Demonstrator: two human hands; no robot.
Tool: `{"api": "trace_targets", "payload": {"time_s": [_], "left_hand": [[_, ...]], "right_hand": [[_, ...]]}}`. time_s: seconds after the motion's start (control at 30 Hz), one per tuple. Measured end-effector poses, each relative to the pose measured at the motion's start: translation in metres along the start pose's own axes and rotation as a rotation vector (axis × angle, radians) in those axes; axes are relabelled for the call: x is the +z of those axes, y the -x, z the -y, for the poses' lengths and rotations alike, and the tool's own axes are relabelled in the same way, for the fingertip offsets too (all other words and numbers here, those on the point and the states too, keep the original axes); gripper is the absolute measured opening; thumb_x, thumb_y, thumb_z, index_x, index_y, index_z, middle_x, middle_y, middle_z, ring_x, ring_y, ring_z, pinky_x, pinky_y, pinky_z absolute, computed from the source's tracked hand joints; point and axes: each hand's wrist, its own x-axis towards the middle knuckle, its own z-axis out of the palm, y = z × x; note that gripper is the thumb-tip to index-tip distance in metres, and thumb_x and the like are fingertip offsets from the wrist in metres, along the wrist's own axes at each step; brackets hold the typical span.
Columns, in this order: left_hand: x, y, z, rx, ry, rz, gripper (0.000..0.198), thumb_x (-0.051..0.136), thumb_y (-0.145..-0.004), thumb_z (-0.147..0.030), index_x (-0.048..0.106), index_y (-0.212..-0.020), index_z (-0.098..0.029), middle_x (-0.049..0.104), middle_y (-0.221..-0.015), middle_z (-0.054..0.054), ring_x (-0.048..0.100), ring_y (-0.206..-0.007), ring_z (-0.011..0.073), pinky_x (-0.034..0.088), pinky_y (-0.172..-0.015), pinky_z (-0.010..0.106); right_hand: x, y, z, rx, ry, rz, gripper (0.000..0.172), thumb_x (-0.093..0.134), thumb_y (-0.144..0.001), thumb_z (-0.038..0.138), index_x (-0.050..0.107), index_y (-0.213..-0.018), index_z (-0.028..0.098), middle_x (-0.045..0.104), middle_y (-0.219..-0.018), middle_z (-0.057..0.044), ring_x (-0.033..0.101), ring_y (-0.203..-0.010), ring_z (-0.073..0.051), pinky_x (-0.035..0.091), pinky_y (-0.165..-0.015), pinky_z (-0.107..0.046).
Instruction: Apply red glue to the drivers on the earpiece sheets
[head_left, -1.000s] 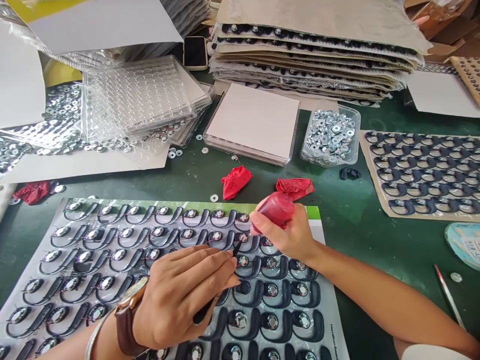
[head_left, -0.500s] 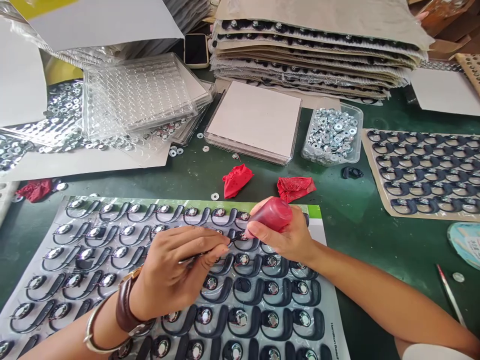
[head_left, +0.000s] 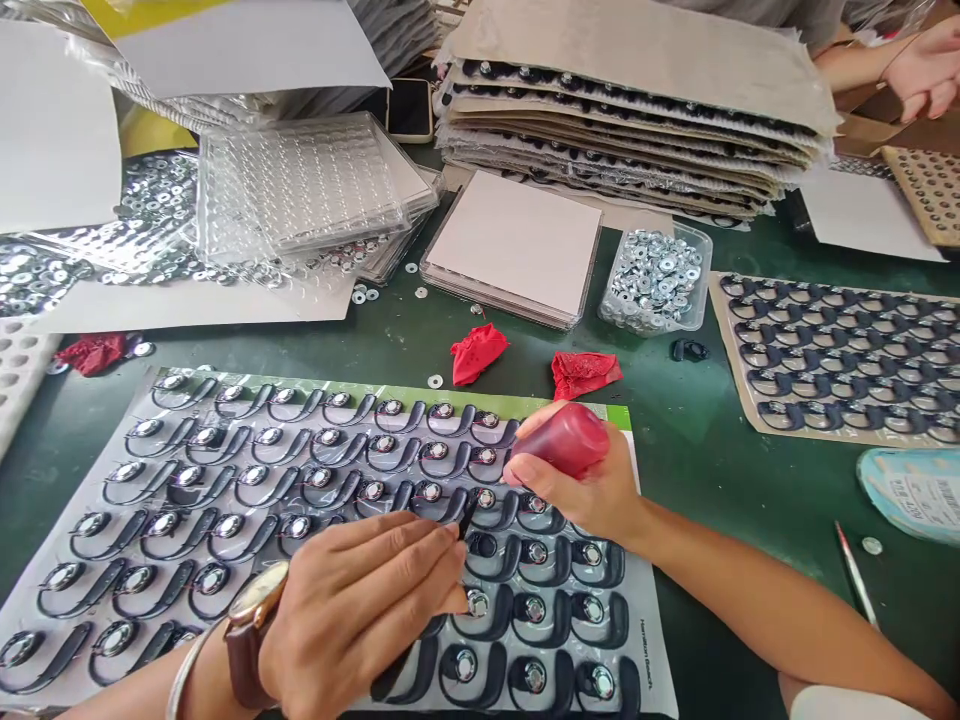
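While a red bottle (head_left: 566, 440) is gripped by the right hand (head_left: 592, 490) above the sheet (head_left: 643, 580), a dark tool (head_left: 466, 520) is held in the closed left hand (head_left: 367, 610), its tip near the bottle. Rows of black hooks (head_left: 604, 620) with silver discs (head_left: 535, 608) are spread over the sheet; several are hidden by the left hand and forearm. Just beyond the sheet, two crumpled red cloths (head_left: 480, 353) are seen on the desk (head_left: 705, 500). Farther back, a tub (head_left: 696, 318) of washers (head_left: 660, 270) is set beside a card stack (head_left: 517, 240), and a taller pile (head_left: 637, 130) is placed behind both. To the right, a hook-covered board (head_left: 739, 345), a blue packet (head_left: 911, 490) and a red-tipped stick (head_left: 859, 580) can be seen.
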Motion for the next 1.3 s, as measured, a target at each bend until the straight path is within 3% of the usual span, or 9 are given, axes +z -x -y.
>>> {"api": "trace_targets", "payload": {"time_s": [0.1, 0.2, 0.47, 0.6, 0.8, 1.13, 1.3], "left_hand": [[0.006, 0.007, -0.008, 0.011, -0.010, 0.016, 0.023, 0.061, -0.090, -0.018, 0.068, -0.108, -0.005, 0.073, -0.105, 0.011, 0.069, -0.100, 0.0198, 0.059, -0.091, 0.032], [0.012, 0.009, -0.012, 0.036, -0.049, 0.022, 0.025, 0.064, -0.088, -0.019, 0.068, -0.108, -0.005, 0.073, -0.108, 0.012, 0.070, -0.101, 0.0213, 0.060, -0.091, 0.032], [0.017, 0.006, -0.025, 0.074, -0.121, -0.022, 0.020, 0.061, -0.088, -0.016, 0.070, -0.101, -0.004, 0.074, -0.103, 0.013, 0.070, -0.103, 0.0251, 0.061, -0.092, 0.035], [0.018, 0.007, -0.026, 0.054, -0.100, -0.035, 0.021, 0.057, -0.089, -0.014, 0.070, -0.102, -0.003, 0.073, -0.106, 0.013, 0.069, -0.104, 0.0250, 0.061, -0.092, 0.036], [0.020, 0.011, -0.026, 0.029, -0.090, -0.011, 0.024, 0.058, -0.090, -0.015, 0.069, -0.107, -0.003, 0.071, -0.112, 0.015, 0.066, -0.111, 0.0246, 0.057, -0.099, 0.036], [0.019, 0.007, -0.026, -0.009, -0.106, -0.014, 0.020, 0.059, -0.091, -0.016, 0.069, -0.105, -0.005, 0.073, -0.110, 0.012, 0.068, -0.108, 0.0214, 0.055, -0.101, 0.033], [0.017, 0.006, -0.026, -0.025, -0.091, -0.020, 0.020, 0.061, -0.090, -0.016, 0.069, -0.105, -0.005, 0.073, -0.111, 0.011, 0.068, -0.108, 0.0212, 0.056, -0.101, 0.033]], "right_hand": [[0.008, 0.006, -0.014, 0.008, -0.051, -0.022, 0.022, 0.072, -0.081, 0.037, 0.060, -0.086, 0.020, 0.066, -0.060, -0.001, 0.064, -0.054, -0.016, 0.052, -0.052, -0.029], [0.011, 0.007, -0.021, 0.009, -0.068, 0.048, 0.023, 0.072, -0.081, 0.037, 0.060, -0.091, 0.020, 0.068, -0.064, -0.002, 0.066, -0.057, -0.017, 0.054, -0.055, -0.030], [0.011, 0.004, -0.018, -0.114, 0.164, 0.079, 0.025, 0.077, -0.074, 0.039, 0.064, -0.083, 0.019, 0.066, -0.068, 0.000, 0.061, -0.057, -0.012, 0.052, -0.053, -0.024], [0.011, 0.004, -0.020, -0.098, 0.157, 0.061, 0.021, 0.075, -0.077, 0.035, 0.063, -0.084, 0.020, 0.069, -0.070, -0.001, 0.063, -0.059, -0.013, 0.053, -0.056, -0.024], [0.012, 0.006, -0.016, -0.043, -0.039, 0.014, 0.025, 0.073, -0.078, 0.036, 0.058, -0.089, 0.020, 0.067, -0.061, -0.001, 0.063, -0.051, -0.016, 0.053, -0.051, -0.029], [0.011, 0.003, -0.021, -0.097, 0.161, 0.016, 0.022, 0.075, -0.077, 0.036, 0.060, -0.077, 0.021, 0.063, -0.066, 0.001, 0.057, -0.056, -0.011, 0.050, -0.055, -0.025], [0.009, 0.004, -0.016, -0.023, 0.192, 0.029, 0.023, 0.069, -0.083, 0.042, 0.062, -0.078, 0.021, 0.063, -0.058, 0.001, 0.057, -0.052, -0.013, 0.050, -0.054, -0.026]]}}
